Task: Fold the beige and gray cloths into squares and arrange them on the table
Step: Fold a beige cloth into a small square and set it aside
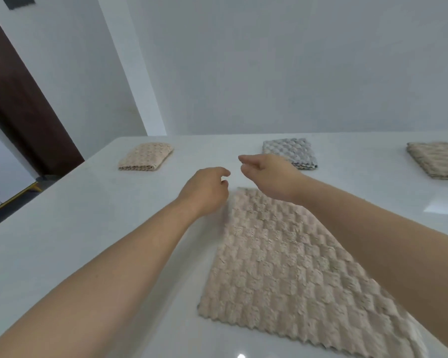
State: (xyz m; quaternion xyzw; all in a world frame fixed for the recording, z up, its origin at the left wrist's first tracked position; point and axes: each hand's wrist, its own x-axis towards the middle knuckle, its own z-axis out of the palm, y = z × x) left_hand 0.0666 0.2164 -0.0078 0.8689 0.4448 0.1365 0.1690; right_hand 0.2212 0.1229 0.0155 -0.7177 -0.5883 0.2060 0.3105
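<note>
A large beige cloth (282, 267) lies flat and spread out on the white table (88, 228) in front of me. My left hand (207, 188) hovers just past its far left corner, fingers loosely curled and holding nothing. My right hand (267, 171) hangs above the cloth's far edge, fingers also loosely curled and empty. Along the back of the table lie a folded beige cloth (145, 156) on the left, a folded gray cloth (291, 152) behind my right hand, and another folded beige cloth (437, 158) at the far right, cut off by the frame.
The table's far edge meets a white wall (269, 73). The left edge of the table drops off toward a dark brown door frame (18, 99) and the floor.
</note>
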